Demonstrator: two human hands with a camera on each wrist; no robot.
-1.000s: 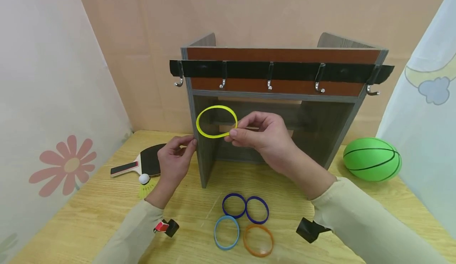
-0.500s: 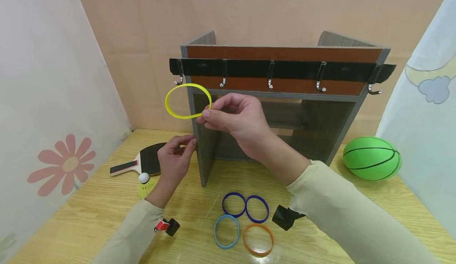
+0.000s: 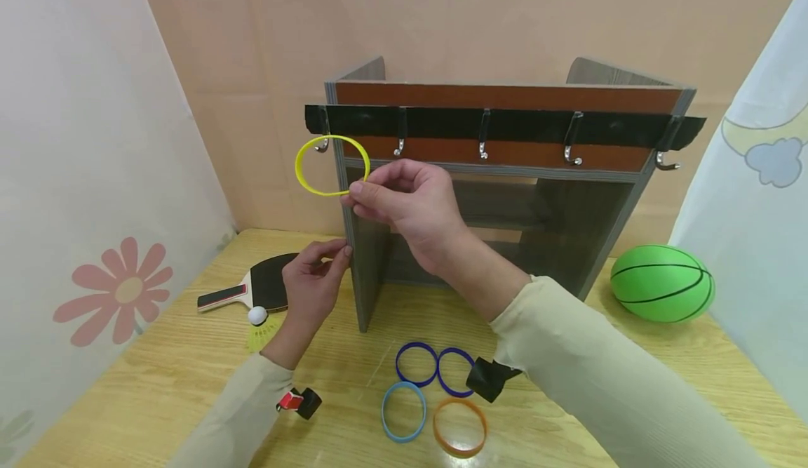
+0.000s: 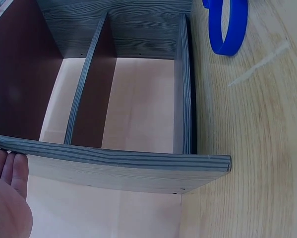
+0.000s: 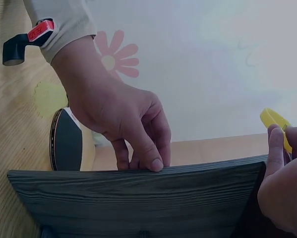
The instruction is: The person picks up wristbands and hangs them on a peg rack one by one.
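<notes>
My right hand (image 3: 413,201) pinches a yellow silicone wristband (image 3: 298,166) between thumb and fingers. The loop points left and, in the head view, overlaps the leftmost hook (image 3: 322,146); I cannot tell whether they touch. The right wrist view also shows the yellow band (image 5: 274,118), partly hidden by fingers. My left hand (image 3: 312,287) grips the front edge of the left side panel of a grey wooden shelf (image 3: 361,271). Its thumb lies on that edge, its fingers on the outer face, as the right wrist view shows.
A black strip (image 3: 435,122) with several metal hooks crosses the shelf front. Two dark blue wristbands (image 3: 416,344), a light blue one (image 3: 384,415) and an orange one (image 3: 485,429) lie on the table. Left are a paddle (image 3: 268,282) and shuttlecock (image 3: 260,331); right, a green ball (image 3: 661,283).
My right hand has carried the yellow wristband left and up, from before the shelf opening to the leftmost hook. The left hand has kept its place on the panel.
</notes>
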